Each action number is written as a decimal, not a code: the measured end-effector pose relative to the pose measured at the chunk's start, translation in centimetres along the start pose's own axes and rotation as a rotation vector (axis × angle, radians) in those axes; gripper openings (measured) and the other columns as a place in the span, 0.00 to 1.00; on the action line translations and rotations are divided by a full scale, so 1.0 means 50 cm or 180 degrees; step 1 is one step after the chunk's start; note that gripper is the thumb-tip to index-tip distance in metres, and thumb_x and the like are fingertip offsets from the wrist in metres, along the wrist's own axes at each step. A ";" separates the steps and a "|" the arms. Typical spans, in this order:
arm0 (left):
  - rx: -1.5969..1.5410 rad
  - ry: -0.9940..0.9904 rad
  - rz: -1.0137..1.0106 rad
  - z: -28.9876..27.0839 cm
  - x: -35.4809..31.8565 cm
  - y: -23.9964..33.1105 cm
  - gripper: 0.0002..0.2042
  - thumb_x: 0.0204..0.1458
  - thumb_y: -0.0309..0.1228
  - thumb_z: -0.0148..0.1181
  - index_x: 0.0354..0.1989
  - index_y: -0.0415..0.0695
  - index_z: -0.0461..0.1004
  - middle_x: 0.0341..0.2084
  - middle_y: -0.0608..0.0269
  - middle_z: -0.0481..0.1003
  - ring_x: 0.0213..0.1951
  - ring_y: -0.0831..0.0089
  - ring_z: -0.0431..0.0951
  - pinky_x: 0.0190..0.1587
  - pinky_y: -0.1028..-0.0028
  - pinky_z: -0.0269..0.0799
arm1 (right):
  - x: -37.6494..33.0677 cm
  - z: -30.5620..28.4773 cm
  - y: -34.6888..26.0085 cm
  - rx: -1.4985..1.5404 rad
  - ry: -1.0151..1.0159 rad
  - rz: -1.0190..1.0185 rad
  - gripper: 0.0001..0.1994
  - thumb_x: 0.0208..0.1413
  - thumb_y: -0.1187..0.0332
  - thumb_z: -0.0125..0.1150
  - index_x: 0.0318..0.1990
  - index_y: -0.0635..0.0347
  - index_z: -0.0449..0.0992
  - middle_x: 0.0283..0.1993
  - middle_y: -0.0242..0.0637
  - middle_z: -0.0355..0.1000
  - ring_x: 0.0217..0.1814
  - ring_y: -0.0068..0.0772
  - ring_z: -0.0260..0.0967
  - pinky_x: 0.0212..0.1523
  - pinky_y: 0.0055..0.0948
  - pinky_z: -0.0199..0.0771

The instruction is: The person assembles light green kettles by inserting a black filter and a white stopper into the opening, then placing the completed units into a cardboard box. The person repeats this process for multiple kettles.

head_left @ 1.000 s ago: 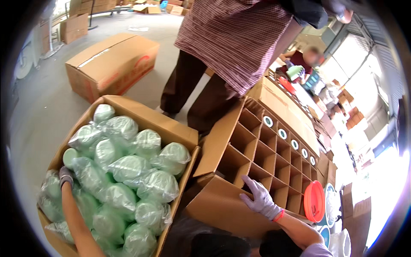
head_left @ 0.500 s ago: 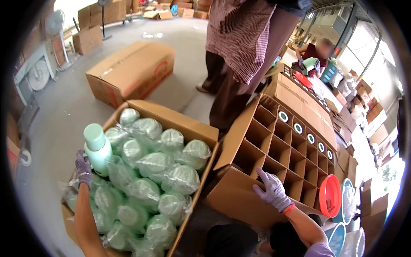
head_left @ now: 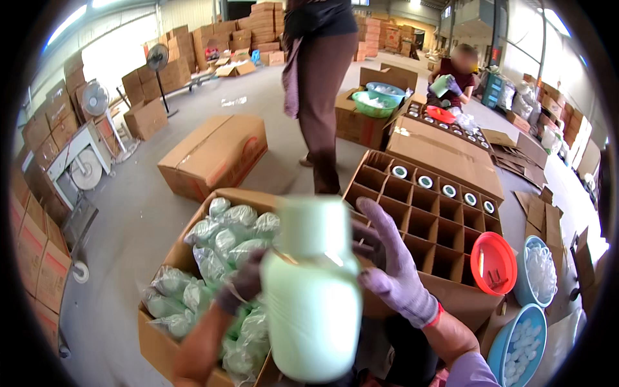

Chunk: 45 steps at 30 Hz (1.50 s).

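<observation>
Item one, pale green bottle [head_left: 313, 306]: being held upright and raised between the two hands, its wider neck section topping a rounded shoulder; slightly blurred.

Item two, left hand [head_left: 244, 284], gloved: being kept closed on the bottle's left side, its fingertips being hidden behind the body.

Item three, right hand [head_left: 401, 277], gloved, red band [head_left: 438, 316] at the wrist: being held with fingers spread and thumb apart, just beside the bottle's right side; whether contact is being made cannot be told.

Item four, open carton [head_left: 158, 342]: being placed below and left of the left hand, and being filled by pale green pieces in clear wrapping [head_left: 222, 242].

Item five, divided carton [head_left: 461, 306]: being placed beyond and right of the right hand, parted into cells by brown cardboard; a row of white-rimmed round tops [head_left: 424, 182] is being held in the cells farthest from that hand.

Item six, red bowl [head_left: 478, 255]: being supported near the divided carton's right corner, right of the right hand, small pieces lying inside.

Item seven, two blue basins, farther right of that hand: the upper [head_left: 523, 287] is being filled by clear plastic, the lower [head_left: 500, 351] by white pieces.

Item eight, closed carton [head_left: 213, 158]: being stored on the floor [head_left: 138, 213], well beyond the left hand.
</observation>
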<state>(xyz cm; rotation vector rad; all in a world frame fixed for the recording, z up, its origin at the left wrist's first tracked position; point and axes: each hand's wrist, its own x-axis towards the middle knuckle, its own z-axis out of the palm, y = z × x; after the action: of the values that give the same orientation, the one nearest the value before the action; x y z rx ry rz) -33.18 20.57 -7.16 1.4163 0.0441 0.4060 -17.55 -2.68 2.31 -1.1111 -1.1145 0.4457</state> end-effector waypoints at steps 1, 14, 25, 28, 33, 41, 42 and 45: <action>-0.1503 -0.0366 -0.1231 0.051 0.003 -0.055 0.11 0.60 0.25 0.57 0.49 0.38 0.78 0.43 0.62 0.80 0.43 0.73 0.80 0.48 0.73 0.77 | -0.018 -0.014 -0.049 -0.0483 -0.0151 -0.0082 0.45 0.50 0.51 0.73 0.70 0.62 0.57 0.70 0.47 0.54 0.73 0.42 0.54 0.69 0.42 0.59; -0.0683 -0.0233 -0.1333 0.492 -0.121 -0.115 0.27 0.68 0.47 0.45 0.65 0.37 0.64 0.58 0.58 0.70 0.58 0.73 0.70 0.63 0.73 0.62 | -0.462 -0.139 -0.029 -0.2581 0.0332 0.0280 0.29 0.49 0.63 0.73 0.59 0.61 0.71 0.63 0.51 0.62 0.62 0.52 0.66 0.60 0.41 0.70; 0.0629 -0.0005 -0.0885 0.593 -0.103 -0.072 0.38 0.57 0.50 0.62 0.67 0.34 0.59 0.60 0.50 0.66 0.61 0.61 0.67 0.65 0.66 0.61 | -0.437 -0.287 -0.054 -0.0224 0.1860 0.0267 0.28 0.49 0.67 0.74 0.55 0.60 0.65 0.58 0.38 0.64 0.63 0.29 0.61 0.64 0.34 0.65; 0.1351 -0.1263 -0.1222 0.538 -0.119 -0.061 0.37 0.55 0.44 0.68 0.67 0.36 0.59 0.53 0.52 0.72 0.55 0.64 0.73 0.61 0.68 0.66 | -0.419 -0.460 -0.038 -0.1684 0.3050 0.0074 0.26 0.45 0.67 0.76 0.48 0.61 0.65 0.50 0.40 0.65 0.54 0.36 0.66 0.55 0.36 0.71; 0.0731 -0.0682 -0.1794 0.559 -0.142 -0.060 0.35 0.52 0.32 0.70 0.67 0.38 0.60 0.53 0.56 0.73 0.54 0.68 0.73 0.59 0.71 0.68 | -0.512 -0.776 0.018 -0.4751 0.2954 0.0933 0.25 0.44 0.64 0.75 0.47 0.61 0.69 0.47 0.45 0.66 0.47 0.50 0.67 0.49 0.44 0.72; -0.0347 -0.1084 -0.2931 0.522 -0.133 -0.035 0.42 0.43 0.28 0.75 0.68 0.39 0.59 0.58 0.61 0.69 0.60 0.71 0.69 0.64 0.70 0.62 | -0.400 -0.737 0.083 -0.5505 0.0714 0.2014 0.14 0.57 0.57 0.60 0.43 0.56 0.76 0.47 0.47 0.73 0.48 0.49 0.75 0.44 0.44 0.78; -0.0473 -0.1090 -0.3005 0.536 -0.132 -0.024 0.42 0.43 0.28 0.75 0.69 0.40 0.59 0.59 0.61 0.69 0.60 0.71 0.68 0.65 0.70 0.62 | -0.388 -0.725 0.108 -0.5378 0.1057 0.2462 0.15 0.57 0.57 0.58 0.42 0.59 0.76 0.41 0.48 0.77 0.42 0.49 0.79 0.42 0.42 0.80; -0.0516 -0.1451 -0.2914 0.571 -0.121 -0.001 0.44 0.40 0.29 0.76 0.69 0.41 0.59 0.61 0.61 0.68 0.63 0.69 0.67 0.66 0.69 0.60 | -0.414 -0.795 0.160 -0.5084 0.1378 0.3072 0.14 0.53 0.64 0.56 0.44 0.60 0.77 0.40 0.54 0.79 0.43 0.51 0.80 0.45 0.45 0.80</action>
<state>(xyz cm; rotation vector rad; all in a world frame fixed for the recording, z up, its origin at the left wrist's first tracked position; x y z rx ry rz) -31.13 -8.31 -3.74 1.1572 0.2688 -0.6535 10.26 -34.17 -15.26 -2.9965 -0.2742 -0.1041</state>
